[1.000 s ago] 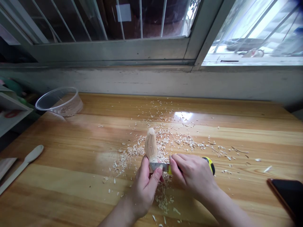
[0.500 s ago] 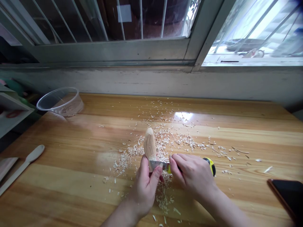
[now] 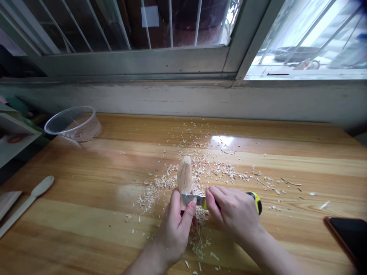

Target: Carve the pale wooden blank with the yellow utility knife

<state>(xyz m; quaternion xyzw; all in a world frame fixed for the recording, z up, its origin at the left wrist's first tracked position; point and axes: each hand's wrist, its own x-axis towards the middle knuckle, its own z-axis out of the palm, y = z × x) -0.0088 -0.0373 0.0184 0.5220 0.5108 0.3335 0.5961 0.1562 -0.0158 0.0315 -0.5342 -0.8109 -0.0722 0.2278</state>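
A pale, rounded piece of carved wood stands nearly upright in my left hand, which is closed around its lower end. My right hand is wrapped round the yellow and black handle of a utility knife. The knife's short metal blade lies across the lower part of the wood, and my left thumb rests against the blade. The lower end of the wood is hidden by my fingers. Wood shavings lie scattered around and beneath both hands.
A clear plastic tub with some shavings stands at the back left of the wooden table. A wooden spoon and a flat wood piece lie at the left. A dark phone lies at the right edge. Behind is a barred window.
The top of the carved wood has swung slightly to the right. The knife and my right hand have hardly moved.
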